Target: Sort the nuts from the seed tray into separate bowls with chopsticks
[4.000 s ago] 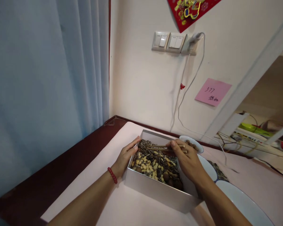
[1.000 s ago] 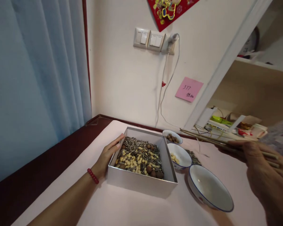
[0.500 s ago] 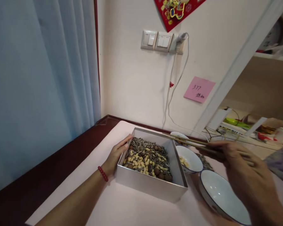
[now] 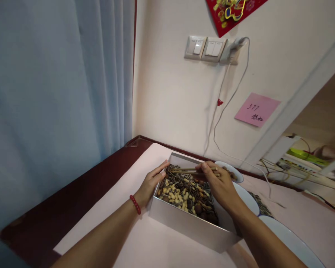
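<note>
A silver-white box [image 4: 184, 225] stands on the pink sheet, holding a mix of striped sunflower seeds [image 4: 181, 180], peanuts [image 4: 178, 195] and round brown nuts [image 4: 198, 209]. My left hand [image 4: 150, 184], with a red bead bracelet on the wrist, grips the box's left wall, thumb over the rim. A pair of wooden chopsticks [image 4: 184, 171] is held in my right hand [image 4: 219, 186] over the box. Their tips point left and reach the seeds near the far left corner. Whether anything is pinched between the tips is too small to tell.
Right of the box stand a white bowl [image 4: 221, 162] with round brown nuts, a second bowl [image 4: 247, 197] and a larger near bowl [image 4: 289, 236], partly hidden by my right arm. Loose sunflower seeds [image 4: 261, 203] lie beside them. A white cable [image 4: 248, 161] trails onto the table.
My right hand has moved left with the chopsticks, from above the bowls to inside the box. My left hand keeps its hold. The whole view has shifted, so things appear farther right.
</note>
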Demonstrator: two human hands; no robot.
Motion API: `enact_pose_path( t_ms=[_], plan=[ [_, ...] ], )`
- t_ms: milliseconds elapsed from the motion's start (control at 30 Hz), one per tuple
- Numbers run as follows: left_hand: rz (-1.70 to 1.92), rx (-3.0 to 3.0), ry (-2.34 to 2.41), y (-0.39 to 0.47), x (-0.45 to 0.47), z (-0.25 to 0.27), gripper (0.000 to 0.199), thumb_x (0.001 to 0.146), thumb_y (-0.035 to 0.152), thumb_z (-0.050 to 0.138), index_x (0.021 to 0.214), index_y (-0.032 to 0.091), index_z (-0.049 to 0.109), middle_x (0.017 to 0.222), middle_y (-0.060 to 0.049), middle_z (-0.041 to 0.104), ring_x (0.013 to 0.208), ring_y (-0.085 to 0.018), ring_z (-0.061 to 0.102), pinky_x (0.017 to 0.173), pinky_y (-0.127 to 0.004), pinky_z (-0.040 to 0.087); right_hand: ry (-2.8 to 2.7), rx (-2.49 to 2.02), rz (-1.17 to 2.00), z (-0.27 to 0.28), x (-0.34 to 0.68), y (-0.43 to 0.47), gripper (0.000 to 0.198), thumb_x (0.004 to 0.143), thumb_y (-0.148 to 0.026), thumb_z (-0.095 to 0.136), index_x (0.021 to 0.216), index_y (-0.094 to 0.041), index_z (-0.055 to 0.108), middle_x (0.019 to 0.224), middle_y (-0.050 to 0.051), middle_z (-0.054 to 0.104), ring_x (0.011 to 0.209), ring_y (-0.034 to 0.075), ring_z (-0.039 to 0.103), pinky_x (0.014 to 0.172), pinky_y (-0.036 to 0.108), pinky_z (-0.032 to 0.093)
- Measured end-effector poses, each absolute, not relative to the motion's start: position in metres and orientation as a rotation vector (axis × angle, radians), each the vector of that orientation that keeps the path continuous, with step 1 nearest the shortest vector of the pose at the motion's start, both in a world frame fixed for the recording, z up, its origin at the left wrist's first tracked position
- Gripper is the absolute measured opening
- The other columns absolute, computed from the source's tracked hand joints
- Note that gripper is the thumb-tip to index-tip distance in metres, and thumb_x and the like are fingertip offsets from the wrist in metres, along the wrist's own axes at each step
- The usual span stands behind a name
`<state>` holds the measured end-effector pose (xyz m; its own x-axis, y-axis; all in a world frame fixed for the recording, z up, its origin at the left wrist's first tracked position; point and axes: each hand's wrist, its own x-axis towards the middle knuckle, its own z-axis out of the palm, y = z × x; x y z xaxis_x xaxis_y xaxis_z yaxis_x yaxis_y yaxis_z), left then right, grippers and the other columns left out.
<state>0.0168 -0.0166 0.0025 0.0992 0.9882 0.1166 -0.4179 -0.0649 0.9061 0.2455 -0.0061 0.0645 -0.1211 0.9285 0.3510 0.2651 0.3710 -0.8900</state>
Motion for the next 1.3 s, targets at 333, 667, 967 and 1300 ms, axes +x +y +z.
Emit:
enact_pose_path(
  t_ms=[333,667,967,1300],
  plan=[
    [1.364,1.024,0.754,-0.014,0.016,-0.005,0.043,0.081,0.042,0.074,0.123,0.029,0.073,0.161,-0.001,0.034,0.146,-0.036,0.034,0.119,-0.048,0.030,-1.621,-1.083,0.805,0.069,0.245,-0.008,0.048,0.088,-0.065,0.057,0.095,-0.019,0.069,0.093,0.006,0.070,0.081,0.021,0.067,0.074,0.034,0.057],
    [1.369,1.045,0.747,-0.014,0.016,-0.006,0.043,0.083,0.040,0.072,0.125,0.028,0.072,0.161,-0.002,0.035,0.148,-0.036,0.031,0.119,-0.047,0.031,-1.640,-1.097,0.803,0.063,0.239,-0.001,0.050,0.085,-0.068,0.059,0.090,-0.019,0.069,0.084,0.006,0.069,0.076,0.021,0.066,0.074,0.035,0.058],
    [1.368,1.024,0.763,-0.016,0.016,-0.002,0.047,0.079,0.044,0.076,0.123,0.027,0.073,0.161,-0.002,0.034,0.145,-0.039,0.035,0.118,-0.049,0.032,-1.522,-1.074,0.792,0.084,0.250,-0.025,0.049,0.083,-0.066,0.063,0.086,-0.017,0.070,0.086,0.007,0.071,0.076,0.022,0.070,0.076,0.036,0.060],
    [1.372,1.040,0.807,-0.011,0.014,-0.001,0.058,0.074,0.050,0.080,0.126,0.024,0.071,0.158,-0.007,0.040,0.144,-0.040,0.037,0.118,-0.050,0.033,-1.111,-1.132,0.479,0.112,0.343,-0.077,0.042,0.077,-0.059,0.075,0.088,-0.018,0.074,0.093,0.010,0.073,0.082,0.024,0.073,0.081,0.034,0.062]
  ],
)
